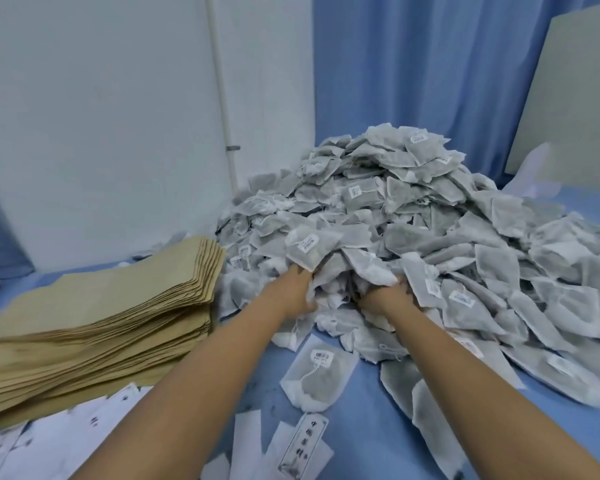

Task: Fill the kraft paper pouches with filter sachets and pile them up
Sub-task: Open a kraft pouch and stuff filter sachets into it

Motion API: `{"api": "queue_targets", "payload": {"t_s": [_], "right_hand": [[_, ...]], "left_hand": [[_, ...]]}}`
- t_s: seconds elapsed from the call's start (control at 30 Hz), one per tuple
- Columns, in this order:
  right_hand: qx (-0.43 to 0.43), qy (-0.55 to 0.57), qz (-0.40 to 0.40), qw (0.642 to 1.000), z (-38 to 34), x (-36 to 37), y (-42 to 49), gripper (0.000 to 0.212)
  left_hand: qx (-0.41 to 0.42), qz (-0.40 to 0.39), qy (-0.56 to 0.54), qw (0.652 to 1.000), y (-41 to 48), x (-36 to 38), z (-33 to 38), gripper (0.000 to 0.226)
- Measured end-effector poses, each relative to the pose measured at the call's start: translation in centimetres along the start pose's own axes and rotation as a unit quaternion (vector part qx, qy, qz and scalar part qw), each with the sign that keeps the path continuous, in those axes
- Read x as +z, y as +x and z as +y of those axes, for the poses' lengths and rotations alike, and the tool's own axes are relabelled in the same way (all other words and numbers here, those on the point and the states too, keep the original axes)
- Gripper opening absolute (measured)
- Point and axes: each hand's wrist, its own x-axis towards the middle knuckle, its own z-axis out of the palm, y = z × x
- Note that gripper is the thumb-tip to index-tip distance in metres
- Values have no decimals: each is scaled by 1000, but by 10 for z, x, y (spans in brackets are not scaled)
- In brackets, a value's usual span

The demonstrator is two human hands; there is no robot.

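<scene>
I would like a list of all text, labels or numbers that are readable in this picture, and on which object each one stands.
None can be read with certainty.
Lone sachet: white barcode sticker, print too blurred.
Sachet heap: many small white stickers, all too small.
Paper strip: vertical column of characters in a frame, blurred.
White sheets: dark marks, unreadable.
Kraft pouch stack: no print visible.

Small packing workroom: sachet heap (413,230) centre-right on blue-covered table (361,386), kraft pouch stack (94,317) left, blue curtain (430,64) behind.
</scene>
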Motion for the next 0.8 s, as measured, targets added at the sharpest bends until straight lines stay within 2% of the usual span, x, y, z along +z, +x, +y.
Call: {"api": "queue_targets", "payload": {"t_s": [0.03,0.1,0.17,0.23,0.3,0.37,0.43,0.5,0.57,0.63,0.7,0.8], "right_hand": [[3,-43,21,999,-8,4,-11,102],[3,-99,38,994,-22,12,-31,98],[12,-181,28,983,-34,24,-49,82],[17,-299,-2,954,-48,32,-65,68],[-20,-380,-16,925,-63,40,-82,57],[-93,-409,8,908,-75,54,-98,39],[-138,-397,37,907,-88,65,-116,29],[-182,-361,43,913,-101,76,-129,26],[-222,-302,29,927,-112,84,-139,26],[-238,-236,5,942,-119,92,-145,27],[-238,-182,-27,954,-124,102,-150,25],[-246,-128,-76,958,-121,117,-149,20]], "left_hand": [[-3,-4,12,1000,-11,0,-2,68],[2,-6,34,999,-31,-1,-6,67],[14,11,42,999,-47,-3,-6,61],[22,24,39,999,-62,-6,-4,51],[35,45,45,997,-75,-12,-3,45],[58,115,107,986,-88,-20,-7,36],[30,211,173,962,-99,-32,-23,30],[-73,246,198,946,-110,-43,-47,37],[-198,193,196,941,-122,-50,-74,48],[-267,99,182,941,-130,-49,-96,60],[-255,63,167,950,-135,-42,-108,64],[-223,110,184,951,-140,-34,-115,47]]}}
